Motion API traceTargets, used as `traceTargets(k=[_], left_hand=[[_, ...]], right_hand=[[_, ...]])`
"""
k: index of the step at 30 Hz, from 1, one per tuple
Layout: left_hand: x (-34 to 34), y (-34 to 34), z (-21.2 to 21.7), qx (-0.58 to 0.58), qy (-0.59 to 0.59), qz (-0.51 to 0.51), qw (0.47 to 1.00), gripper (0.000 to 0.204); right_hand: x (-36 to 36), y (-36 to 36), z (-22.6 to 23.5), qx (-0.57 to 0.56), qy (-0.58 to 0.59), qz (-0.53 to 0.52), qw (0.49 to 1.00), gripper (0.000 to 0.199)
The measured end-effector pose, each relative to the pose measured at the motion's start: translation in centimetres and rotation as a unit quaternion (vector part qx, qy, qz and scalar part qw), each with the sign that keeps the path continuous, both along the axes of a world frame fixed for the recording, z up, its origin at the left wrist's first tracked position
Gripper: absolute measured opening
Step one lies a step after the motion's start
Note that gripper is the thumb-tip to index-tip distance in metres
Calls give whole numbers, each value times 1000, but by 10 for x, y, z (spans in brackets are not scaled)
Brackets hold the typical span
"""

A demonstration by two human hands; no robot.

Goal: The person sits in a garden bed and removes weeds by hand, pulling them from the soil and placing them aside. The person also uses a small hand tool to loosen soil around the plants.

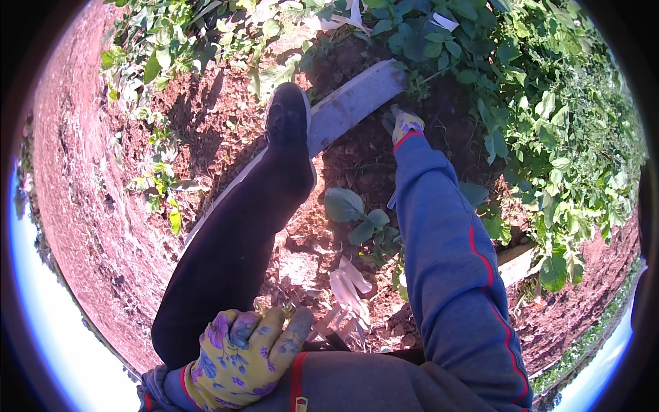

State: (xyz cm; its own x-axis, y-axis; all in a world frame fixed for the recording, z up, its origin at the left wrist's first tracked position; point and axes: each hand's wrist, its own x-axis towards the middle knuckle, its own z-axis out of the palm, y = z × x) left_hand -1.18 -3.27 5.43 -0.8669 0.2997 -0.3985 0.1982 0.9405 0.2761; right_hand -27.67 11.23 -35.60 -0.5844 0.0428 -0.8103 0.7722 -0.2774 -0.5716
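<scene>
My left hand (240, 357), in a yellow glove with purple flowers, rests low on the left against my bent dark-trousered leg (233, 254). Its fingers lie loosely bent and slightly apart, with nothing visible in them. My right arm stretches forward, and my right hand (406, 126), in a matching glove, is down at the shaded soil. It is close to the right side of a pale plank (360, 103), beside leafy green plants (480, 103). Its fingertips are small and dark in the shadow, so their grip cannot be made out.
My dark shoe (287, 113) is against the plank. A small broad-leaved plant (353, 213) grows between my leg and right arm. Pale pinkish dry pieces (350, 285) lie on the reddish soil near my lap. Another pale board (516, 266) lies right of my arm.
</scene>
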Motion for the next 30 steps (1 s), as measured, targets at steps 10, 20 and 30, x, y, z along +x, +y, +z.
traceTargets(k=[10, 20, 30], left_hand=[[-3, -2, -3, -9, -31, 15, 999, 55], [-10, -6, -9, 3, -56, 8, 998, 62], [-3, -7, -3, 7, -61, 27, 998, 62]], right_hand=[[-17, 5, -13, 50, -29, 82, 995, 21], [-39, 32, -71, 309, 253, 585, 706, 20], [-14, -15, 47, 448, 340, 531, 634, 29]])
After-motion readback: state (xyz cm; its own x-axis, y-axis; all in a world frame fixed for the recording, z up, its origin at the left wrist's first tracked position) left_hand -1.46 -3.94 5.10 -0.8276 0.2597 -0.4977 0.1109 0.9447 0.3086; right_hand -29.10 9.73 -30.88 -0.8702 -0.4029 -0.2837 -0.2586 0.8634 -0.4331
